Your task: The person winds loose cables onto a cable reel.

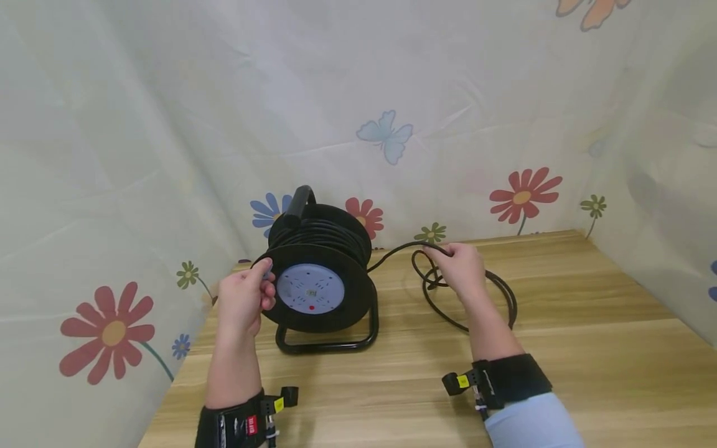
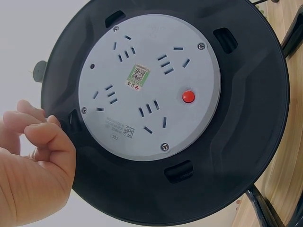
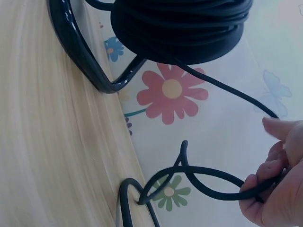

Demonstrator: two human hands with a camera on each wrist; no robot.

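A black cable reel (image 1: pixel 322 274) stands upright on its tube frame on the wooden table (image 1: pixel 588 348). Its grey socket face (image 2: pixel 149 87) with a red button (image 2: pixel 188 96) looks toward me. My left hand (image 1: pixel 244 300) grips the reel's left rim, fingers (image 2: pixel 45 137) curled at a notch in the black disc. The black cable (image 1: pixel 392 252) runs from the drum to my right hand (image 1: pixel 460 269), which grips it just right of the reel. Loose loops of cable (image 3: pixel 199 175) lie on the table under and beyond that hand.
A floral cloth (image 1: pixel 386 134) hangs close behind and to both sides of the table. The reel's carry handle (image 1: pixel 299 200) sticks up at its top. The frame's base bar (image 1: pixel 327 345) rests on the wood in front of the reel.
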